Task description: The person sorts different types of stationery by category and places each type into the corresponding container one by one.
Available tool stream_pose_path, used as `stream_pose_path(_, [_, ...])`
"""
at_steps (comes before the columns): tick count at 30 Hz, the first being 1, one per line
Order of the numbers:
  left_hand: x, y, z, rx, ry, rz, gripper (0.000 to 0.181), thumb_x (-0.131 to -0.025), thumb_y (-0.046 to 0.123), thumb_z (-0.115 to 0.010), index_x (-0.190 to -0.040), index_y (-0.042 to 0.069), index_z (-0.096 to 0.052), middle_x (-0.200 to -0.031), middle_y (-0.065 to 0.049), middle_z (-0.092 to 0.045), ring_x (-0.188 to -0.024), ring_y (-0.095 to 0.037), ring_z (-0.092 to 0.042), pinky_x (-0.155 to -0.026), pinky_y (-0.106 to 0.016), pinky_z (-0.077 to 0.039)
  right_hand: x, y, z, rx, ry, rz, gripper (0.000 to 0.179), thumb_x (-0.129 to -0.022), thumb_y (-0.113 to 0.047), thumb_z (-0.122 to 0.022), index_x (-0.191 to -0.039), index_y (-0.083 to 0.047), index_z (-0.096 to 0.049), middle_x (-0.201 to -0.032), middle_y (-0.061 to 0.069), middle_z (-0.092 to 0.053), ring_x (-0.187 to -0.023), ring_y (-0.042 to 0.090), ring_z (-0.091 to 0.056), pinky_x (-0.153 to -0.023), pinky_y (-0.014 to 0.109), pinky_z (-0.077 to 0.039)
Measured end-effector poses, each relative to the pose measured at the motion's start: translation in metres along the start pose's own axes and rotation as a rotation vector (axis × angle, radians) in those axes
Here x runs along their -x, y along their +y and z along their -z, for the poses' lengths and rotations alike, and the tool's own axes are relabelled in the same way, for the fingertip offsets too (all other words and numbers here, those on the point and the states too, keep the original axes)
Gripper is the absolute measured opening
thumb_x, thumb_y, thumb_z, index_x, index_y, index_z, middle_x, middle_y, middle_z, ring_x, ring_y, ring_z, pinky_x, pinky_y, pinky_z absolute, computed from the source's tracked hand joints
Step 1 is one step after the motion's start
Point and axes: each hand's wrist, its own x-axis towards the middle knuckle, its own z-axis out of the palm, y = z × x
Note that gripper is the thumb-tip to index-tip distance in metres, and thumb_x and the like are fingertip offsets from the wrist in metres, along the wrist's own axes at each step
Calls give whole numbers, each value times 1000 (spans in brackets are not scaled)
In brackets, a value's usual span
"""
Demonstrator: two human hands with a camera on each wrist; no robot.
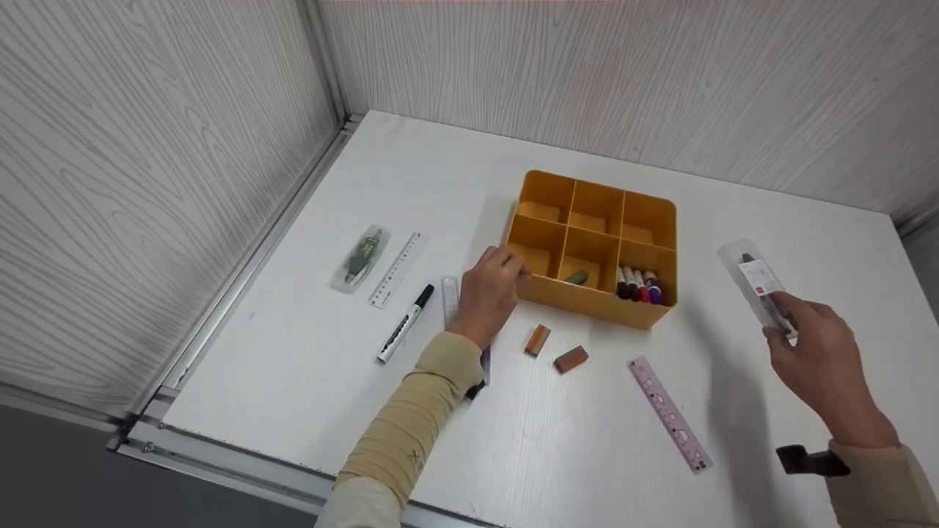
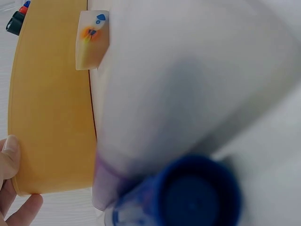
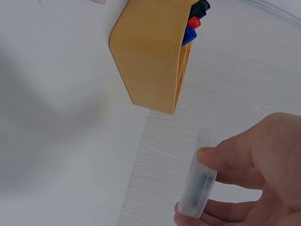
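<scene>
A yellow organizer box (image 1: 587,299) with several compartments stands on the table. My left hand (image 1: 490,290) grips its near left corner; in the left wrist view the thumb (image 2: 11,145) presses the box wall. Markers (image 1: 640,287) stand in the near right compartment, and a green item (image 1: 578,277) lies in the near middle one. To the right of the box, my right hand (image 1: 821,359) holds a clear plastic case (image 1: 741,257) above the table, thumb on one side and fingers on the other. A dark slim tool with a white label shows inside; its exact kind is unclear.
Two small erasers (image 1: 571,359) lie before the box, a pink ruler (image 1: 669,414) to their right. Leftward are a black-capped marker (image 1: 406,324), a clear ruler (image 1: 398,270) and a clear case with a green tool (image 1: 361,258). Another ruler (image 1: 450,297) lies partly under the left arm.
</scene>
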Motion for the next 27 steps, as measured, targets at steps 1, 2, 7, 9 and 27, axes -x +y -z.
stream_pose_path(1, [0,0,0,0,5,-1,5,-93,14,-68,-88,13,-70,-93,1,-63,-91,-13,-61,-72,-23,-57,-3,-2,-1,-5,-4,-5,44,-82,15,-63,-125,18,-54,-113,44,-55,-94,59,-59,-71,69,-48])
stream_pose_path(2, [0,0,-1,-2,10,-3,5,-93,14,-69,-88,13,-70,-93,1,-63,-90,-13,-61,-71,-24,-57,-5,-4,-1,-10,-7,-8,44,-83,14,-63,-126,18,-54,-114,44,-54,-95,59,-59,-72,68,-48])
stream_pose_path(7, [0,1,-1,-17,7,-9,4,-92,16,-70,-90,12,-69,-95,1,-63,-91,-13,-61,-75,-23,-57,-19,-13,-6,-22,-12,13,42,-85,13,-63,-126,19,-53,-114,44,-55,-96,59,-59,-72,67,-49])
stream_pose_path(9, [-1,2,0,-20,1,-11,5,-92,17,-69,-91,12,-69,-96,1,-63,-92,-13,-61,-76,-22,-57,-24,-17,-8,-23,-21,23,41,-86,12,-62,-125,19,-54,-114,43,-56,-97,58,-60,-72,66,-49])
stream_pose_path(27, [1,2,2,-27,-20,2,6,-97,15,-64,-94,13,-68,-97,2,-62,-93,-12,-60,-75,-21,-56,-84,-51,-29,4,-356,-68,41,-98,-4,-52,-135,12,-50,-122,40,-55,-96,47,-57,-83,63,-53])
